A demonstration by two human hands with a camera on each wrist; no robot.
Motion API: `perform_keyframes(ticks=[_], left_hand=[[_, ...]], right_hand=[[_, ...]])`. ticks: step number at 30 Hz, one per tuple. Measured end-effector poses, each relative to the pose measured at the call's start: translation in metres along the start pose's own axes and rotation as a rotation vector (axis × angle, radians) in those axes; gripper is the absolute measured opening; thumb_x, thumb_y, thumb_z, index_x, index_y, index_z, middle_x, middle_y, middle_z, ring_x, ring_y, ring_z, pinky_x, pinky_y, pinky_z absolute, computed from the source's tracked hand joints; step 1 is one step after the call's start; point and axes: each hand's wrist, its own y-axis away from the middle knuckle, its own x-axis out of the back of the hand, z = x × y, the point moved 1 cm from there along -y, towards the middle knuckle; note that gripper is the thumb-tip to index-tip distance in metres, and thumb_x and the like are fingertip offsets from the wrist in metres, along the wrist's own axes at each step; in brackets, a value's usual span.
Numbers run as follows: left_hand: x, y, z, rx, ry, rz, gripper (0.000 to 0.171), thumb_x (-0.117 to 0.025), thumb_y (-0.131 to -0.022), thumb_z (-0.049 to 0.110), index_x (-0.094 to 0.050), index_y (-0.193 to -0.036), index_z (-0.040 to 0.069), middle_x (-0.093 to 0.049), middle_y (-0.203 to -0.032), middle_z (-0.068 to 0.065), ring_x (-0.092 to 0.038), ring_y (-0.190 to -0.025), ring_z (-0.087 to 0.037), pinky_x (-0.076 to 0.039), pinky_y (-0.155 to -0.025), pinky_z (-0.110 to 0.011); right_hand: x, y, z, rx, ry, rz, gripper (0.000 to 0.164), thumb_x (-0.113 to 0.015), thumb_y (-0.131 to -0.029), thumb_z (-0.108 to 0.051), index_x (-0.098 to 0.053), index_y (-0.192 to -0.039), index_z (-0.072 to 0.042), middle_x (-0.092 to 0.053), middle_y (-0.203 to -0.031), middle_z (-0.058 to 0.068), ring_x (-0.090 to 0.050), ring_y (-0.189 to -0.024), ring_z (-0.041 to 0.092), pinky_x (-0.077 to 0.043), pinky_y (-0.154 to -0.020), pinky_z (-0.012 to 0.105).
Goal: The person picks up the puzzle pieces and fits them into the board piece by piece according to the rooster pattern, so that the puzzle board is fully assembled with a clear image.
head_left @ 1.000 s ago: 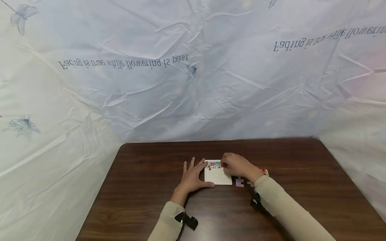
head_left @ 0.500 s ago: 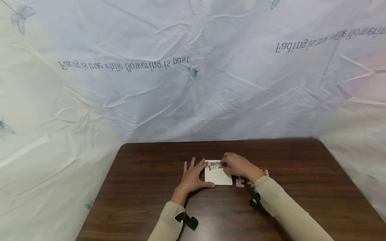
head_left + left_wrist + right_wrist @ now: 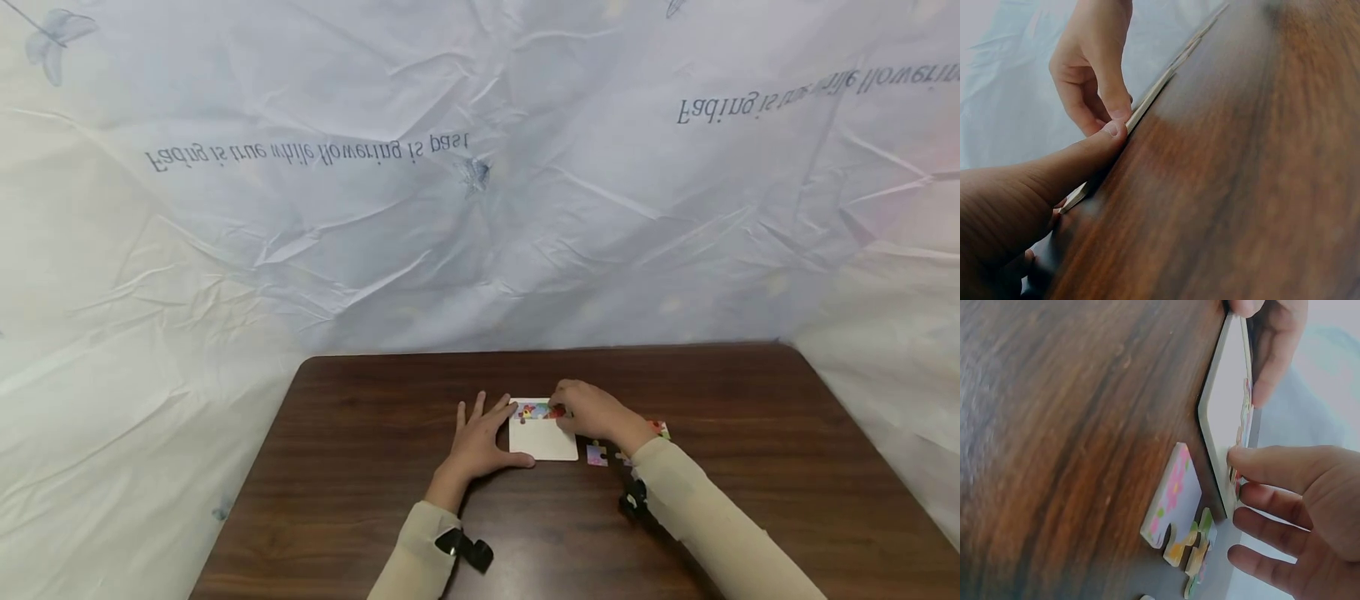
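Observation:
A white puzzle board point(image 3: 543, 443) lies on the table, with a strip of joined colourful puzzle pieces point(image 3: 530, 411) along its far side. My left hand point(image 3: 477, 444) is spread at the board's left side, fingers straight. Its thumb touches the near edge and its index finger lies at the far left corner. My right hand point(image 3: 592, 412) pinches a red puzzle piece point(image 3: 556, 412) at the right end of the strip. In the right wrist view, its thumb and index finger meet at the board's rim, mostly covering that piece. The other fingers are loosely bent.
To the board's right lie loose puzzle pieces: a pink and lilac one point(image 3: 597, 455), one partly under the right forearm point(image 3: 624, 457), and a red and green one point(image 3: 659, 429). The dark wooden table point(image 3: 360, 467) meets a pale printed sheet point(image 3: 420, 250) at its far edge.
The red piece has shifted and turned slightly in the right fingers, against the strip. The left hand and the board have stayed in place.

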Motion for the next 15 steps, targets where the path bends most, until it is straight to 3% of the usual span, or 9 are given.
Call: perform_keyframes(ticks=[15], left_hand=[[-0.002, 0.016, 0.014, 0.015, -0.005, 0.012, 0.104, -0.086, -0.078, 0.066, -0.045, -0.163, 0.021, -0.034, -0.171, 0.000, -0.010, -0.161, -0.042, 0.001, -0.125, -0.069]], right_hand=[[-0.003, 0.009, -0.002, -0.011, -0.015, -0.022, 0.027, -0.079, -0.096, -0.011, -0.076, -0.121, -0.001, -0.067, -0.118, 0.012, -0.066, -0.097, 0.026, -0.059, -0.084, 0.046]])
